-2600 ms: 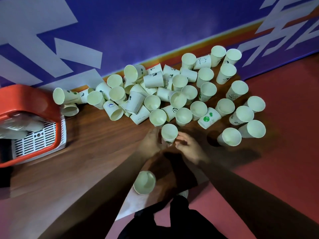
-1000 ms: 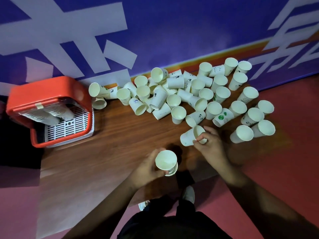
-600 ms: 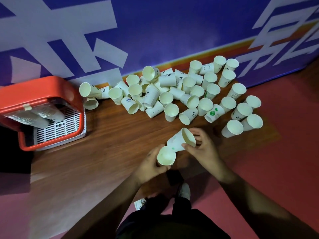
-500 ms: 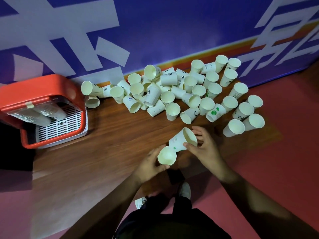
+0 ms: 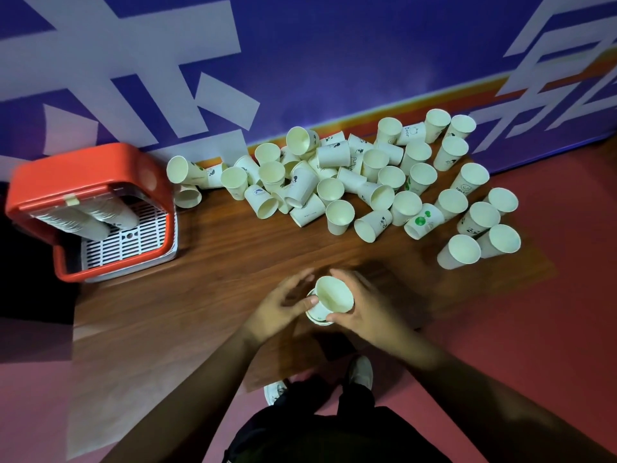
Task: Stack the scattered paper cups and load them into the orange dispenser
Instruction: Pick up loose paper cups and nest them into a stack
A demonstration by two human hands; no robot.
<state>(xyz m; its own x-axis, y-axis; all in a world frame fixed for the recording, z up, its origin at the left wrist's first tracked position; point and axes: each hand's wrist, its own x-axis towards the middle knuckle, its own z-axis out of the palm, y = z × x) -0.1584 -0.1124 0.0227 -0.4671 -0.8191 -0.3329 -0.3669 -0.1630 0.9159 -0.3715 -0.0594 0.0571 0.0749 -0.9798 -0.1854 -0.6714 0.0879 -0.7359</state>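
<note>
nesting smooth tapered paper cups (image 5: 334,294)

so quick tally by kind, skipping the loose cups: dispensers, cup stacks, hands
orange plastic dispenser: 1
white paper cup stacks loaded in it: 2
white paper cup stack held in both hands: 1
hands, left hand and right hand: 2
total: 6

wooden table (image 5: 233,282), blue wall (image 5: 334,55), red floor (image 5: 534,329)

Matt paper cups (image 5: 340,217), wood-grain table (image 5: 233,262)
</note>
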